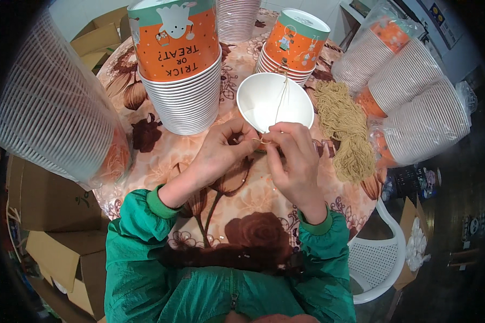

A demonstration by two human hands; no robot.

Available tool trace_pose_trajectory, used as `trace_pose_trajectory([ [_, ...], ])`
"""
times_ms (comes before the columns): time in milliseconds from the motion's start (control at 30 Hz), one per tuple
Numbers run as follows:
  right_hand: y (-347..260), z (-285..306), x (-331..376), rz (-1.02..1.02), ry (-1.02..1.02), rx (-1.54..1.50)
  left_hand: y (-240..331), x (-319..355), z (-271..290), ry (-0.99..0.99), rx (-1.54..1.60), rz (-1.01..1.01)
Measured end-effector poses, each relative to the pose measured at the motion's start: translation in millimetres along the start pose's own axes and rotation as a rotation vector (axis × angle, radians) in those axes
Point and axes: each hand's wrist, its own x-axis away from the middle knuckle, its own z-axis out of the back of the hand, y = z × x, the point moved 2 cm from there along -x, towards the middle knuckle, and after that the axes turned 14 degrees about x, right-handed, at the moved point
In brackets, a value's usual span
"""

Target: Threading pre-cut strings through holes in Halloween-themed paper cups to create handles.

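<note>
A white paper cup lies open toward me on the flowered table. A thin tan string runs across its mouth down to the near rim. My left hand and my right hand meet at that rim, fingertips pinched on the string's ends. Both wrists come out of green sleeves. A bundle of tan strings lies just right of the cup.
Tall stacks of orange-and-white paper cups stand behind the cup. Bagged cup stacks lie at the left and right. Cardboard boxes sit on the floor at left, a white plastic chair at right.
</note>
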Motion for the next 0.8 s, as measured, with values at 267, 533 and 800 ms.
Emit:
trace_pose_trajectory([
  [267,1.3,-6.0,20.8,-0.086,-0.039,0.010,-4.0,0.1,-3.7,-0.013,0.370,0.119],
  [533,-1.5,-11.0,29.8,-0.190,-0.024,-0.134,-9.6,2.5,-3.0,-0.023,0.469,0.258],
  [800,-1.4,-14.6,34.8,-0.344,0.023,-0.212,-14.6,1.6,-8.3,0.026,0.451,0.256],
])
